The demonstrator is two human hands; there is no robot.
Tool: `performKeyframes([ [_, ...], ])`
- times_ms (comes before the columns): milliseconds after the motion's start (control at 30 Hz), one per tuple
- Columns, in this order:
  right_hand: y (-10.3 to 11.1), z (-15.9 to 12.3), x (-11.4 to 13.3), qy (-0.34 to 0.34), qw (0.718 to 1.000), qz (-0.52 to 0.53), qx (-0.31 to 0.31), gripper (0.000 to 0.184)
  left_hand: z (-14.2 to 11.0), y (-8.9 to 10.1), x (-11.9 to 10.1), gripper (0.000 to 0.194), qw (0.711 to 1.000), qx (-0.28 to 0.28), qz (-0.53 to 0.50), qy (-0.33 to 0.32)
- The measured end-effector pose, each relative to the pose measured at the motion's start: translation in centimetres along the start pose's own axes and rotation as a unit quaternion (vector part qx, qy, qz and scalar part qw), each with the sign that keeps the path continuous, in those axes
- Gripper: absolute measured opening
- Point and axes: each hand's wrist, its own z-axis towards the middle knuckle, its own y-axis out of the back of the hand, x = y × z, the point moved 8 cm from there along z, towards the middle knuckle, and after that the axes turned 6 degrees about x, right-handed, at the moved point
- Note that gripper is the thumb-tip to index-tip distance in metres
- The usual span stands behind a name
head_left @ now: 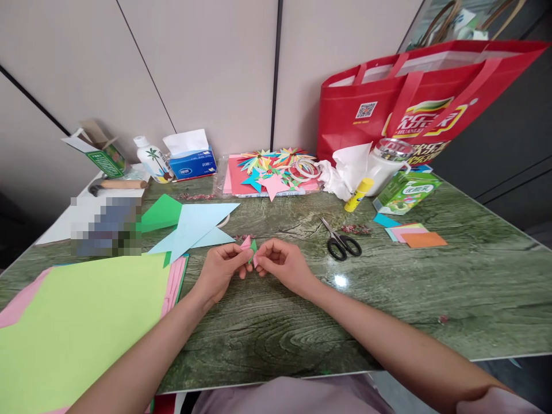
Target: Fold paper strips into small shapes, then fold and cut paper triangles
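Between my two hands, just above the table, is a small folded paper piece [253, 248] in pink and green. My left hand [222, 267] pinches its left side between thumb and fingers. On its right side my right hand [282, 263] is closed in a pinch as well. My fingers cover part of the folds. Light blue folded paper [196, 227] and a green paper piece [161, 214] lie beyond my left hand. Right of my right hand rest black-handled scissors [342, 244], lying flat with the blades pointing away.
Large yellow-green sheets [99, 322] cover the table's left front. At the back stand a tissue box [192, 163], a bottle [153, 160], folded paper stars [273, 183], a glue stick [359, 194], a white mug [383, 172] and a red bag [366, 123]. Small coloured papers [425, 239] lie at right.
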Motion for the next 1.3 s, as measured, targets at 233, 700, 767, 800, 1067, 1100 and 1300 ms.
performKeyframes([
  [233, 0.0, -0.4, 2.7, 0.138, 0.974, -0.178, 0.022, 0.012, 0.1, 0.7, 0.1, 0.023, 0.999, -0.022, -0.037, 0.026],
  [700, 0.1, -1.1, 4.3, 0.259, 0.905, -0.337, 0.011, 0.013, 0.1, 0.5, 1.0, 0.023, 0.997, 0.007, -0.041, 0.067],
  [767, 0.1, -1.1, 4.2, 0.253, 0.904, -0.344, 0.014, 0.013, 0.1, 0.5, 1.0, 0.024, 0.997, 0.008, -0.041, 0.067],
  [800, 0.1, -1.1, 4.1, 0.25, 0.905, -0.345, 0.016, 0.013, 0.1, 0.4, 1.0, 0.025, 0.997, 0.009, -0.041, 0.066],
  [1067, -0.1, -0.8, 4.1, 0.236, 0.918, -0.316, 0.038, 0.011, 0.1, 0.2, 0.8, 0.023, 0.997, 0.022, -0.044, 0.059],
  [1100, -0.1, -0.8, 4.1, 0.23, 0.921, -0.312, 0.036, 0.011, 0.1, 0.1, 0.8, 0.023, 0.997, 0.024, -0.046, 0.059],
  [1300, -0.3, -0.9, 4.0, 0.219, 0.922, -0.316, 0.038, 0.014, 0.1, 0.1, 0.8, 0.024, 0.996, 0.02, -0.053, 0.064],
])
